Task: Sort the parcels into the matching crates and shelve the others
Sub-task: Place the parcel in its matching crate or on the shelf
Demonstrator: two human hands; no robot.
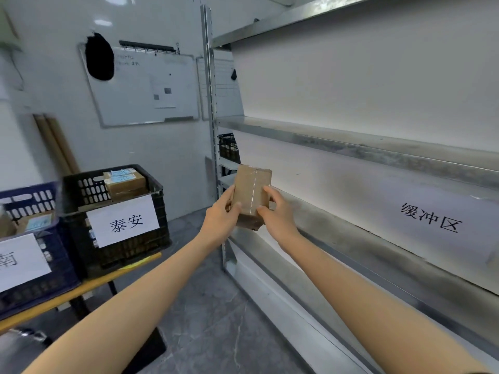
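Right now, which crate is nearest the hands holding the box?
The black crate with the 泰安 sign; the blue crate sits farther left.

Bright, even indoor light. Ceiling lamps leave pale glare on the glossy far wall (102,22). Wide-angle distortion bends the shelf (351,147) on the right. Slight blur throughout, strongest on the near-left blue crate (27,195).

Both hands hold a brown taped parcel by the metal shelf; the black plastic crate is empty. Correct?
No. Head view: the black plastic crate holds labelled cardboard boxes. The left hand and right hand do hold the brown taped parcel by the metal shelf.
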